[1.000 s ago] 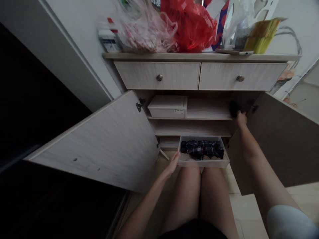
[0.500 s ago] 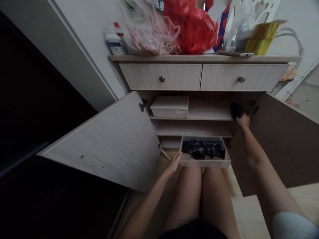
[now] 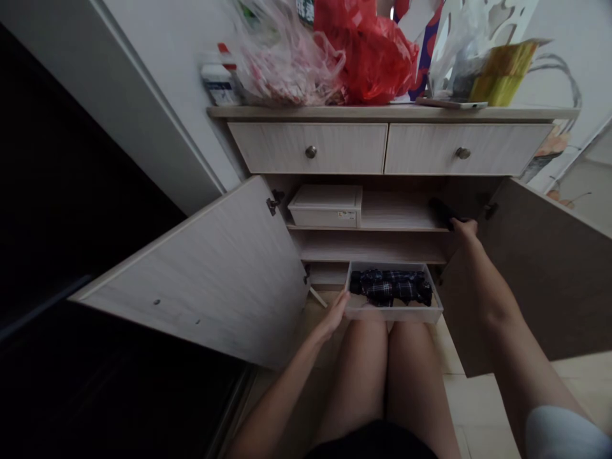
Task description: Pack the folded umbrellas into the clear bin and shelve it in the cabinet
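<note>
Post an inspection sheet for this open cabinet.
Surface: pale wooden cabinet, both doors open, drawers shut.
Things: shallow white plastic tray at the cabinet's bottom, holding a dark plaid folded bundle; small dark object on the upper shelf.
Clutter: white lidded box on the upper shelf; red plastic bag, pink-patterned clear bag and white bottle on top.
Hands: left hand open against the tray's left edge; right hand grips the dark object.
Cables: nothing seen.
Surroundings: white wall, tiled floor.
</note>
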`<state>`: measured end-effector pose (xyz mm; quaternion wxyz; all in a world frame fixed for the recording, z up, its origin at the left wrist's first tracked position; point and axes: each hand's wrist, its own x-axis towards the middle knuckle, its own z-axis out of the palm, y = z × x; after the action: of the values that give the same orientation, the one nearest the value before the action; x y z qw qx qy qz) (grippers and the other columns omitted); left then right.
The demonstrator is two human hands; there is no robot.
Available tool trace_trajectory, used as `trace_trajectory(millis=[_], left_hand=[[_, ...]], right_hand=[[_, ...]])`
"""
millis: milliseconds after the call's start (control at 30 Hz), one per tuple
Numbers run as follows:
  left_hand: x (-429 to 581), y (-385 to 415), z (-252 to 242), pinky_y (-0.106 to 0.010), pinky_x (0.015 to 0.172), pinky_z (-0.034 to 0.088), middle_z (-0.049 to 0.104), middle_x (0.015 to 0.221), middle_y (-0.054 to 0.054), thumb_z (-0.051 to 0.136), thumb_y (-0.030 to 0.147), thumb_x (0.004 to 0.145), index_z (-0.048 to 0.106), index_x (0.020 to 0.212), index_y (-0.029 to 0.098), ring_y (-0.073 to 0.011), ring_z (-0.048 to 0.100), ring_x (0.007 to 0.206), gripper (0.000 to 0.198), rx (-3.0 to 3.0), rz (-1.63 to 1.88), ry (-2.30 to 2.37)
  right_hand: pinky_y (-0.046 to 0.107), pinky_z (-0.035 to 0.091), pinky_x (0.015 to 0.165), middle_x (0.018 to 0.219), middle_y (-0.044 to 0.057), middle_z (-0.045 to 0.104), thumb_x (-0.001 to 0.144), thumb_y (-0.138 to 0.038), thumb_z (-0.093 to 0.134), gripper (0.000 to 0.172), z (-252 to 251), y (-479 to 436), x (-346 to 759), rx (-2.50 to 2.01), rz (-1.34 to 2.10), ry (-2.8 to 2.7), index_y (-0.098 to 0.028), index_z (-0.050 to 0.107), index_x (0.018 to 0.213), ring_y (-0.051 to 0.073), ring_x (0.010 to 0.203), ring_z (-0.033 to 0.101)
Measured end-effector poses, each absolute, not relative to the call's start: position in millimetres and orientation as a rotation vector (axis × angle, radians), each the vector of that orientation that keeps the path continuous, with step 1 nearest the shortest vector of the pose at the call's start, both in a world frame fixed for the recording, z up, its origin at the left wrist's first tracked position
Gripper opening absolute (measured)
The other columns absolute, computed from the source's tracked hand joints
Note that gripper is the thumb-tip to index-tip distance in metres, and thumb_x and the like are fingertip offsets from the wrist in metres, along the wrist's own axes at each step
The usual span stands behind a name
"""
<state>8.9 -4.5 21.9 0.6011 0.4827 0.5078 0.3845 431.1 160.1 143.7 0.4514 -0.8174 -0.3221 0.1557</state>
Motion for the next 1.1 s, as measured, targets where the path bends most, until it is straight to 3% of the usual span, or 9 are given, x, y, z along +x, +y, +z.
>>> trace_trajectory(millis=[167,333,433,667,833,967,1100], left_hand=[[10,-5,24,-0.044,0.112,0.037,0.058,0.140,-0.009,0.051,0.056,0.091,0.053,0.139,0.021,-0.0285,0.048,0.133,0.060,1.098,0.873,1.213],[10,-6,27,-0.044,0.113,0.037,0.055,0.144,-0.006,0.054,0.055,0.090,0.051,0.141,0.025,-0.0282,0.045,0.137,0.060,1.088,0.921,1.195],[10,-8,30,-0.043,0.113,0.036,0.051,0.147,-0.004,0.053,0.056,0.089,0.053,0.140,0.028,-0.0281,0.043,0.139,0.058,1.071,0.914,1.176],[11,-8,27,-0.045,0.116,0.032,0.047,0.151,-0.005,0.054,0.057,0.088,0.055,0.137,0.027,-0.0289,0.037,0.143,0.058,1.066,0.905,1.219],[10,-7,22,-0.047,0.112,0.037,0.045,0.152,-0.004,0.051,0.060,0.089,0.050,0.141,0.028,-0.0292,0.039,0.141,0.061,1.066,0.874,1.223],[10,-7,22,-0.043,0.114,0.034,0.044,0.153,-0.006,0.050,0.060,0.089,0.049,0.143,0.025,-0.0285,0.038,0.142,0.065,1.107,0.892,1.207],[10,-8,28,-0.046,0.115,0.033,0.046,0.152,-0.005,0.047,0.053,0.092,0.045,0.146,0.025,-0.0289,0.039,0.142,0.061,1.088,0.868,1.215]], right_hand=[[0.038,0.062,0.069,0.087,0.010,0.066,0.086,-0.043,0.059,0.035,145,122,418,-1.677,0.671,-1.067,-0.017,0.062,0.109,0.024,0.085,0.066],[0.035,0.060,0.068,0.088,0.006,0.065,0.070,-0.057,0.070,0.043,129,51,406,-1.409,0.927,-1.256,-0.022,0.060,0.091,0.021,0.078,0.064],[0.031,0.056,0.065,0.083,0.003,0.064,0.062,-0.061,0.075,0.050,123,15,397,-1.359,1.064,-1.438,-0.021,0.062,0.090,0.018,0.071,0.061],[0.025,0.047,0.061,0.078,0.001,0.063,0.069,-0.055,0.074,0.047,113,-21,371,-1.318,1.207,-1.805,-0.017,0.066,0.095,0.014,0.067,0.057],[0.031,0.050,0.077,0.094,0.005,0.069,0.072,-0.048,0.072,0.039,110,-20,362,-1.297,1.020,-2.060,-0.019,0.070,0.099,0.021,0.085,0.063],[0.039,0.049,0.091,0.098,0.008,0.072,0.077,-0.053,0.067,0.033,108,-14,360,-1.309,0.887,-2.234,-0.023,0.074,0.087,0.026,0.094,0.065],[0.043,0.048,0.097,0.108,0.012,0.069,0.084,-0.070,0.048,0.054,89,-7,364,-1.465,0.729,-1.935,-0.024,0.074,0.096,0.029,0.108,0.062]])
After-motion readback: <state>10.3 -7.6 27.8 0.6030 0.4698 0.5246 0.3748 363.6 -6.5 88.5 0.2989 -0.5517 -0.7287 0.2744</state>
